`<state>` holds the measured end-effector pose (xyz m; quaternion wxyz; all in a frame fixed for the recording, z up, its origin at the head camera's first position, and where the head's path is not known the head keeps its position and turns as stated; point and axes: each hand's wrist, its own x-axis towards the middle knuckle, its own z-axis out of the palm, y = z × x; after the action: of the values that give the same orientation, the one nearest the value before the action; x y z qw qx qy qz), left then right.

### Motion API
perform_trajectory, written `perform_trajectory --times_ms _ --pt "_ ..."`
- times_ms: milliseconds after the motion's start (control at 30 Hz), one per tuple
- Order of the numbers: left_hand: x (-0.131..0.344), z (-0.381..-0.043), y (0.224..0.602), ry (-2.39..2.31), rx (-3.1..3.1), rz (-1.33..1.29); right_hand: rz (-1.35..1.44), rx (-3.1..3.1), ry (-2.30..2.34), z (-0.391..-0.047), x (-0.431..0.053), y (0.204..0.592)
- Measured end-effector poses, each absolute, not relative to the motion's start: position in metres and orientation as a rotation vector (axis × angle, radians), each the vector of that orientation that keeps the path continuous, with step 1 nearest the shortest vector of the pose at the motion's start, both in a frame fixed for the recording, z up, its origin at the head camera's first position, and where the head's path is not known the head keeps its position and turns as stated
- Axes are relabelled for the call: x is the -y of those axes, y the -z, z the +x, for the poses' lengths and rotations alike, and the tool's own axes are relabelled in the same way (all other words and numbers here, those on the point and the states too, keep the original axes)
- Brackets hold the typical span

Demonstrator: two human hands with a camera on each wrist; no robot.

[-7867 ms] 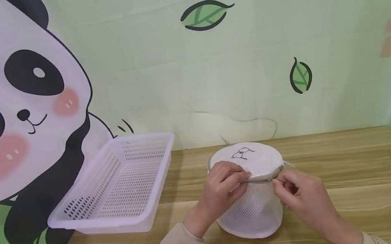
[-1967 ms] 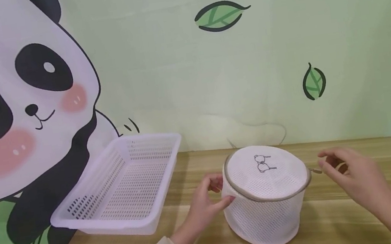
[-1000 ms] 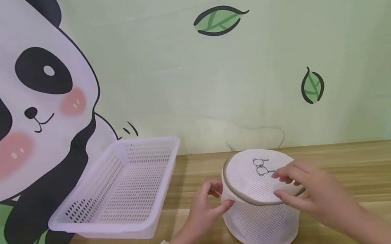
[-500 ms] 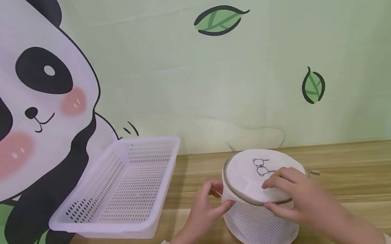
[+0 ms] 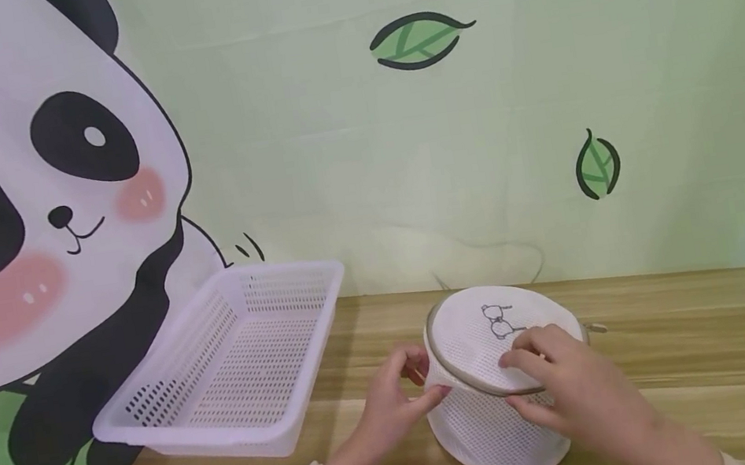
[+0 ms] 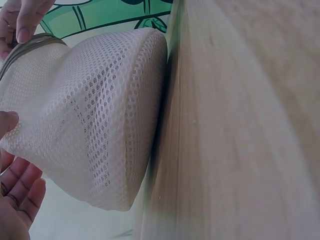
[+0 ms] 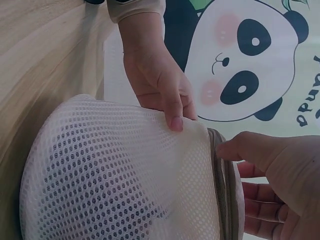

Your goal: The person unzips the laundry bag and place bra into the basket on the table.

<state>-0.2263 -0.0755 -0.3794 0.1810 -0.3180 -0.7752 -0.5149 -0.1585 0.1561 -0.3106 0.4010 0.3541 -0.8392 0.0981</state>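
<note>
A white mesh laundry bag (image 5: 493, 430) stands upright on the wooden table, its round lid marked with a glasses drawing. A grey-brown zip (image 7: 222, 185) runs around the rim, and its zip pull (image 5: 596, 327) sticks out at the right. My left hand (image 5: 392, 400) rests on the bag's left side, thumb against the mesh and fingers loosely spread, as the left wrist view shows. My right hand (image 5: 571, 375) holds the front right of the rim, with the thumb on the zip edge and the fingertips over the lid. The bag's inside is not clear through the mesh.
A white plastic basket (image 5: 279, 430) with slotted walls stands to the left, nothing visible in it. Behind the wooden table (image 5: 710, 344) hangs a green backdrop (image 5: 304, 155) with a panda and leaves.
Earlier both hands were at the zip on the front rim. Since then the bag has turned, and my right hand has left the zip pull and come leftward onto the front rim.
</note>
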Motion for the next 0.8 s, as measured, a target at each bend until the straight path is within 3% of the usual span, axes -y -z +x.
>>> perform_trajectory --times_ms 800 --pt "0.0766 -0.2261 0.3813 1.471 2.186 -0.921 0.953 1.985 -0.263 -0.1614 -0.155 0.3075"
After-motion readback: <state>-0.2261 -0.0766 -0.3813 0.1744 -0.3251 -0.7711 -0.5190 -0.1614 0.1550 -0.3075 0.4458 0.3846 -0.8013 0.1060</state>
